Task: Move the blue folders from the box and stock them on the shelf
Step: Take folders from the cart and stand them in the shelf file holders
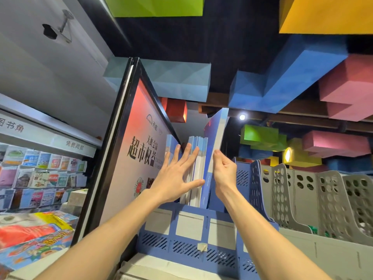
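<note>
The left hand (177,175), fingers spread flat, presses the standing blue folders (196,160) leftward in the blue file rack (189,246), apparently to hold a gap open. The right hand (224,170) pinches the edge of another blue folder (216,134), upright in that gap.

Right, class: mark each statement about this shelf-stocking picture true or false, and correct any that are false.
1. The left hand lies flat, fingers straight, against the upright folders. True.
2. The right hand holds nothing. False: it grips a tall blue folder that stands higher than the rest.
3. The folders stand in a blue file rack. True.
4. The racks to the right are red. False: the grey racks there have round holes.
</note>
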The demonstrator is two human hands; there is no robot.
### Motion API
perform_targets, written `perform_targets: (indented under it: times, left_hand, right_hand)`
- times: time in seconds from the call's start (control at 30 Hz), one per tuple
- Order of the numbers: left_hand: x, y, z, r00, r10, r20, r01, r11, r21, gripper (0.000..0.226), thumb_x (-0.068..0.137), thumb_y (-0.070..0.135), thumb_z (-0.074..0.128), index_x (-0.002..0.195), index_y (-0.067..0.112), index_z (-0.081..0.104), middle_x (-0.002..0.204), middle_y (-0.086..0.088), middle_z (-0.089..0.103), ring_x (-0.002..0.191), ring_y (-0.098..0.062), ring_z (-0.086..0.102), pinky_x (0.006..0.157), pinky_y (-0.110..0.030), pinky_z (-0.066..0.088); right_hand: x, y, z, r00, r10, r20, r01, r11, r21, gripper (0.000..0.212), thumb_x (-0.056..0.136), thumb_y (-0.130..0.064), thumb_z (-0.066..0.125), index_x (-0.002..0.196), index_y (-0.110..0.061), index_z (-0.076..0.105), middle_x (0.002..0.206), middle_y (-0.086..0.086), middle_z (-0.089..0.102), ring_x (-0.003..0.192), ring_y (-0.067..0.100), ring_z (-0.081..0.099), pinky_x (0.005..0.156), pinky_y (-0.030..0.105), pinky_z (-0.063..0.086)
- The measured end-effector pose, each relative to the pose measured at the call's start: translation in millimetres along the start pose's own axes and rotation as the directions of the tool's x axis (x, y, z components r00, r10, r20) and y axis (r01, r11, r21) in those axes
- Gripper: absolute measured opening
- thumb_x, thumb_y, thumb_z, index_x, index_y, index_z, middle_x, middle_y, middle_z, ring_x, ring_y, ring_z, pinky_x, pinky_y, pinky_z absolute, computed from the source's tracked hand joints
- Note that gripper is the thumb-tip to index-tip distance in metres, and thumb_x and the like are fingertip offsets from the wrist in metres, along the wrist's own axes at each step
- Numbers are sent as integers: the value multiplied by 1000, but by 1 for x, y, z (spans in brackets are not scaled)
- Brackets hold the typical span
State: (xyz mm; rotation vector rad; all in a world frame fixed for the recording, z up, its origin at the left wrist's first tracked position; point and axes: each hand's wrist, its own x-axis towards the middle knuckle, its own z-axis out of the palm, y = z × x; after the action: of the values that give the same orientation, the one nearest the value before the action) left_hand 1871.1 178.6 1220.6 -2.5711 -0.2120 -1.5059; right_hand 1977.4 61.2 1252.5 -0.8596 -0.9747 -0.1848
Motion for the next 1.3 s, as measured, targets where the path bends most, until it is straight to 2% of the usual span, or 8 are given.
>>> perform_targets:
  times: [0.1, 0.2, 0.33, 0.53, 0.77, 0.9, 1.1, 1.3]
  left_hand:
    - [0, -3, 0, 1000, -1, -5, 1, 1000, -17, 91, 90, 77, 41, 151, 51, -21, 162, 19, -26, 148, -14, -32, 124, -44, -15]
    - [0, -3, -1, 1000, 1, -1, -1, 1000, -27, 91, 89, 77, 42, 152, 51, -19, 162, 19, -25, 149, -15, -31, 124, -45, -15]
    - [-1, -3, -2, 1000, 2, 5, -2, 998, -56, 93, 89, 76, 45, 153, 51, -17, 162, 18, -25, 150, -15, -29, 123, -42, -16]
    - [-1, -2, -5, 1000, 13, 25, -12, 998, -62, 98, 86, 77, 50, 155, 47, -14, 163, 16, -23, 150, -17, -28, 123, -44, -14]
    - [0, -5, -5, 999, 19, 32, -17, 999, -36, 100, 85, 78, 50, 155, 46, -14, 162, 17, -25, 150, -18, -29, 123, -45, -13]
    - [1, -5, -5, 999, 19, 36, -19, 1000, -13, 100, 84, 79, 47, 155, 45, -14, 161, 16, -26, 150, -18, -29, 122, -43, -15]
    - [-3, 3, -10, 999, 3, 33, -2, 1000, -22, 92, 90, 73, 48, 157, 44, -8, 164, 12, -20, 151, -18, -26, 124, -45, -11]
    - [-39, 39, -47, 995, -95, 21, 97, 983, -156, 57, 97, 51, 56, 151, 37, 43, 161, -1, 34, 154, -17, 17, 122, -46, 26]
  right_hand:
    - [-5, 8, -1, 997, -3, 71, 8, 998, -67, 29, 102, -26, 54, 121, -9, 67, 124, -6, 65, 115, -3, 57, 88, 9, 42]
    - [-15, 15, -13, 991, 75, 108, -65, 993, -96, 22, 101, -25, 56, 104, -11, 73, 88, -15, 70, 88, -7, 61, 84, 17, 48]
    - [-23, 7, -33, 935, 166, 312, -111, 976, -189, 30, 99, -21, 59, 72, -9, 62, 68, 3, 46, 64, 12, 44, 70, 33, 46]
    - [-35, -10, -56, 820, 335, 464, -159, 912, -377, 8, 98, -13, 60, 99, -8, 67, 85, 7, 64, 79, 15, 60, 70, 25, 56]
    - [-34, -11, -64, 753, 433, 495, -231, 879, -418, 28, 97, -20, 64, 119, -3, 62, 104, 17, 66, 94, 24, 66, 84, 34, 60]
    - [-37, -10, -61, 778, 428, 459, -194, 860, -473, 23, 97, -22, 63, 116, -9, 63, 112, 19, 70, 107, 25, 69, 87, 35, 60]
    - [-50, -19, -57, 862, 371, 345, -101, 793, -601, 26, 96, -23, 65, 119, -11, 64, 101, 8, 74, 89, 19, 75, 84, 33, 61]
    - [-78, -54, -60, 930, 269, 250, -88, 824, -560, 25, 94, -31, 66, 102, -8, 73, 95, 9, 75, 80, 23, 75, 75, 33, 63]
